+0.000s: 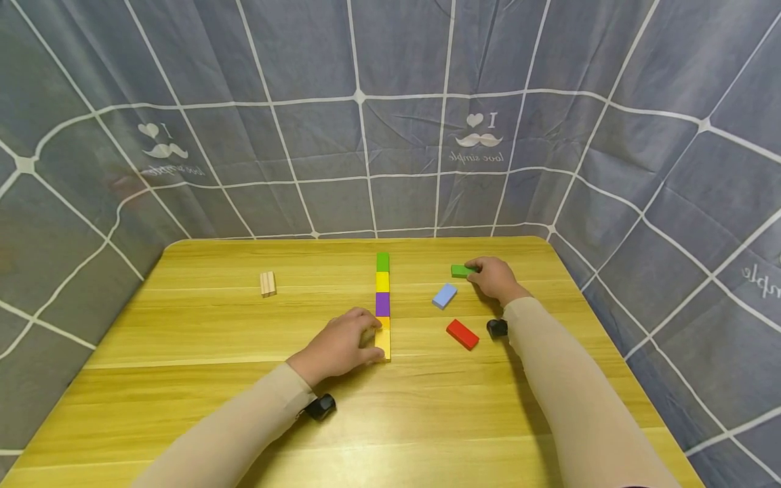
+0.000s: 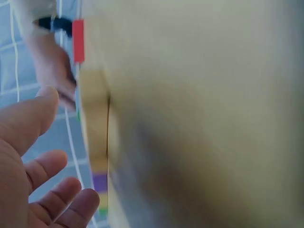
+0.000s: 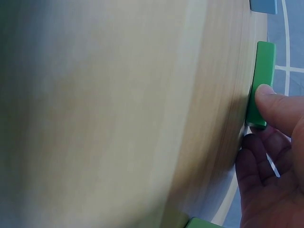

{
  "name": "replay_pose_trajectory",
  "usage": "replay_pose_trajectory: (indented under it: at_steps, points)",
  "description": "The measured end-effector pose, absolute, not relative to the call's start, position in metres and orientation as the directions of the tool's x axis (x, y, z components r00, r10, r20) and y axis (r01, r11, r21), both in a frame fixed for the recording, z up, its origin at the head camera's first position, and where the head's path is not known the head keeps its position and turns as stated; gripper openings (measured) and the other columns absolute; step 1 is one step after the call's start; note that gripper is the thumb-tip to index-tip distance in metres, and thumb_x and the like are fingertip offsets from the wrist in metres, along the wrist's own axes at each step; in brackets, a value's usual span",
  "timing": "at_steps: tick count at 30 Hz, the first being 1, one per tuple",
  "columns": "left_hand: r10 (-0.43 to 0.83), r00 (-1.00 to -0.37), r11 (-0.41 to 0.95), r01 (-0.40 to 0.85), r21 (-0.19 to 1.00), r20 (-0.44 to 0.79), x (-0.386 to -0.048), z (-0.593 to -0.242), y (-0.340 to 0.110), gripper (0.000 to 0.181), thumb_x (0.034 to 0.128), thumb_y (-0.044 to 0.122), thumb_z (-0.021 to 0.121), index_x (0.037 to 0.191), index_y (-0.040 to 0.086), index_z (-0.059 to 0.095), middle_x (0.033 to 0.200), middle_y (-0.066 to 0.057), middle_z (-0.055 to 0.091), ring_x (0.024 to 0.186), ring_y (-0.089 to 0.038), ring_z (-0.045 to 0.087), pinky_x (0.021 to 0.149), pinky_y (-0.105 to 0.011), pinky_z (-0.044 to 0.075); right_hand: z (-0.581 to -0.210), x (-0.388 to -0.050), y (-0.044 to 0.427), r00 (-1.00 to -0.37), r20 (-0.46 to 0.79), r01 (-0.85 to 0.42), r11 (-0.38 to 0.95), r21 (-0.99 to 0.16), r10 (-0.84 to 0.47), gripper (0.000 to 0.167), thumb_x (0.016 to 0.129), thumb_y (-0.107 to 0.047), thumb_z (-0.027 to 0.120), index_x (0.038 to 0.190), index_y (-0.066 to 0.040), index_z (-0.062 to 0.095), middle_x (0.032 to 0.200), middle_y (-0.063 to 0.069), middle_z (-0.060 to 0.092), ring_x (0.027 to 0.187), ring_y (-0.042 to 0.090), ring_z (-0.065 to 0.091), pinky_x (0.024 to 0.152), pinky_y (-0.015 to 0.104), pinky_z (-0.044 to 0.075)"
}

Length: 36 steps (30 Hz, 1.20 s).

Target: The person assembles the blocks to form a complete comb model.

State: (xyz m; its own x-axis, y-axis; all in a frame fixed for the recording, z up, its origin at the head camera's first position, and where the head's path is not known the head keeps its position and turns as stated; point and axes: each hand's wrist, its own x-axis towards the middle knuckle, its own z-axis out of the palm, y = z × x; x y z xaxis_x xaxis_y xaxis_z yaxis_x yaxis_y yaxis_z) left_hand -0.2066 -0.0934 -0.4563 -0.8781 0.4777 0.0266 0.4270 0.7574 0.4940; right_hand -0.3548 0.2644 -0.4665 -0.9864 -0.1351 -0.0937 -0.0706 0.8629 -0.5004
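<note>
A straight row of coloured blocks runs away from me along the table: a yellow block (image 1: 383, 344) nearest, then orange, a purple block (image 1: 382, 304), another yellow one and a green block (image 1: 382, 261) at the far end. My left hand (image 1: 339, 343) is beside the near yellow block, thumb and fingers spread; the left wrist view shows gaps before the fingertips. Right of the row, my right hand (image 1: 495, 278) pinches one end of a separate green block (image 3: 262, 66), thumb over its face. It lies on the table or just above; I cannot tell which.
Close to the right hand lie a light blue block (image 1: 445, 296) and a red block (image 1: 462, 335). A striped wooden piece (image 1: 268, 284) lies to the left on the wooden table (image 1: 201, 339). Grey curtains (image 1: 403, 135) surround the table's back and sides.
</note>
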Motion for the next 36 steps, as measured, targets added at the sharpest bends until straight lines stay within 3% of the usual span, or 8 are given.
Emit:
replay_pose_trajectory:
  at_steps: [6,11,17,25,32,36]
  points:
    - [0.372,-0.928,0.815,0.342,0.468,0.032,-0.231,-0.447,-0.130,0.058,0.0975,0.038,0.076,0.143,0.006,0.060,0.150,-0.015,0.060,0.141,-0.038,0.055,0.121,-0.060,0.038,-0.466,-0.356,0.264,-0.986,-0.097,-0.069,0.867,-0.494,-0.134,0.043,0.105,-0.018,0.064,0.146,-0.004,0.062,0.144,0.022,0.064,0.132,0.042,0.060,0.114,0.055,0.046]
    - [0.247,-0.968,0.846,0.232,0.481,0.033,-0.257,-0.442,-0.172,0.066,0.1005,0.036,0.072,0.154,0.006,0.049,0.162,-0.020,0.047,0.150,-0.045,0.042,0.124,-0.066,0.030,-0.467,-0.356,0.265,-0.986,-0.092,-0.075,0.870,-0.488,-0.136,0.042,0.105,-0.017,0.064,0.145,-0.004,0.063,0.144,0.022,0.064,0.132,0.042,0.060,0.114,0.055,0.046]
    - [0.123,-0.991,0.830,0.077,0.553,-0.046,-0.279,-0.439,-0.219,0.078,0.1024,0.035,0.069,0.164,0.006,0.032,0.170,-0.024,0.031,0.155,-0.050,0.027,0.124,-0.072,0.018,-0.468,-0.356,0.266,-0.987,-0.089,-0.073,0.867,-0.493,-0.134,0.042,0.105,-0.017,0.065,0.144,-0.004,0.063,0.145,0.022,0.064,0.133,0.043,0.059,0.115,0.055,0.046]
    - [0.083,-0.980,0.771,-0.053,0.635,-0.183,-0.289,-0.452,-0.262,0.088,0.1039,0.035,0.066,0.168,0.002,0.015,0.170,-0.030,0.025,0.153,-0.053,0.030,0.122,-0.070,0.029,-0.470,-0.357,0.267,-0.987,-0.099,-0.059,0.854,-0.517,-0.128,0.043,0.105,-0.018,0.064,0.146,-0.006,0.062,0.146,0.022,0.063,0.133,0.042,0.058,0.115,0.055,0.046]
    - [0.089,-0.979,0.790,-0.042,0.612,-0.181,-0.284,-0.460,-0.273,0.077,0.1066,0.027,0.062,0.165,-0.005,0.022,0.165,-0.034,0.031,0.151,-0.054,0.031,0.121,-0.069,0.031,-0.473,-0.359,0.270,-0.985,-0.115,-0.044,0.828,-0.558,-0.131,0.044,0.105,-0.019,0.064,0.147,-0.006,0.062,0.142,0.022,0.064,0.126,0.038,0.061,0.109,0.053,0.049]
    - [0.074,-0.984,0.804,-0.038,0.594,-0.164,-0.283,-0.461,-0.275,0.069,0.1079,0.021,0.059,0.163,-0.006,0.026,0.167,-0.034,0.026,0.152,-0.056,0.029,0.123,-0.068,0.030,-0.474,-0.360,0.273,-0.983,-0.132,-0.023,0.800,-0.599,-0.128,0.044,0.105,-0.019,0.065,0.147,-0.007,0.061,0.141,0.022,0.064,0.122,0.037,0.060,0.108,0.052,0.049]
